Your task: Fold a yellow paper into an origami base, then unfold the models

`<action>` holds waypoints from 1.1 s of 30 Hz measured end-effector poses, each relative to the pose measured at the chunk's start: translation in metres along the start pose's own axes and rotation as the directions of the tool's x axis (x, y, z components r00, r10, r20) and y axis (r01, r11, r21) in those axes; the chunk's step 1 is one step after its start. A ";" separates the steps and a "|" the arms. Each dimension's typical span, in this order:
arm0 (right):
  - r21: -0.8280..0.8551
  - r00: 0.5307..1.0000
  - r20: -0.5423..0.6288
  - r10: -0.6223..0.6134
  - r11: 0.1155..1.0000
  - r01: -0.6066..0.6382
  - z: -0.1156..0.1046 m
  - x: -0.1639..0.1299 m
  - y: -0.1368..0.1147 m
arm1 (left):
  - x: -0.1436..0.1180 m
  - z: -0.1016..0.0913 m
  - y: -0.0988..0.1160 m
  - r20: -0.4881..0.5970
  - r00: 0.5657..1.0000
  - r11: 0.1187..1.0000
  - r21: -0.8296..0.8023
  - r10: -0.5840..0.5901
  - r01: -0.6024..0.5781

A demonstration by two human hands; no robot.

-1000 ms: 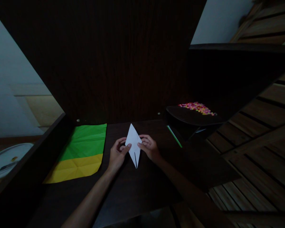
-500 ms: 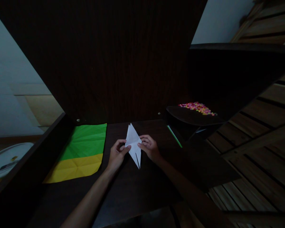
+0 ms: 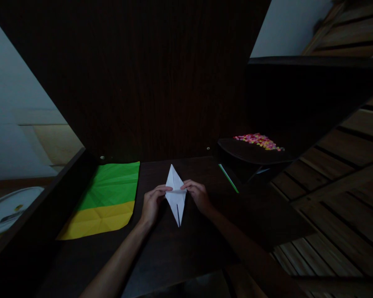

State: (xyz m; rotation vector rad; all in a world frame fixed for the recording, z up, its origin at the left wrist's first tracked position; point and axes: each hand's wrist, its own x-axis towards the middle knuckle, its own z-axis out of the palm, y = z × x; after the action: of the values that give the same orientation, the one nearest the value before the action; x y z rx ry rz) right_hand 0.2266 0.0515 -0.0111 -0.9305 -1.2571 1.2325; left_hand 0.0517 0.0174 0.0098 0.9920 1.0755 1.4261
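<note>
A white sheet of paper folded into a long diamond [image 3: 175,203] is held between my two hands above the dark tabletop. One point aims away from me; the near half is split by a narrow slit. My left hand [image 3: 152,203] pinches its left corner, fingers laid over the edge. At the right corner, my right hand [image 3: 199,196] grips the paper the same way, fingertips on its upper face. Both thumbs are mostly hidden.
Green and yellow creased paper [image 3: 112,186] lies on the left. A thin green and white strip [image 3: 228,178] rests to the right. Small pink and yellow pieces [image 3: 259,141] are heaped on a dark corner shelf [image 3: 245,151]. A dark upright panel [image 3: 161,82] stands behind.
The folded paper has turned slightly, its near point shifting left and closer to me. My fingers have moved from beside the edges to on top, and the thumbs have slipped from view.
</note>
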 end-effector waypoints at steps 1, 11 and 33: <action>0.004 1.000 -0.002 0.004 1.000 -0.004 0.000 0.000 0.000 | 0.000 0.000 0.000 -0.003 1.000 1.000 -0.003 0.002 -0.002; 0.035 0.997 0.065 -0.034 0.999 0.032 0.002 -0.003 -0.004 | 0.000 0.001 -0.001 -0.005 0.999 0.998 0.063 0.032 -0.031; -0.028 0.994 -0.110 0.002 1.000 -0.005 0.009 -0.005 -0.013 | -0.003 0.002 -0.008 0.145 0.957 0.907 0.310 0.252 -0.285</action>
State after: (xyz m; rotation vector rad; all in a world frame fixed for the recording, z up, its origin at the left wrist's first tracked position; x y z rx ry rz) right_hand 0.2201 0.0438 0.0018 -1.0082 -1.1890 1.1533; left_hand 0.0562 0.0150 0.0021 1.4865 1.1564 1.4215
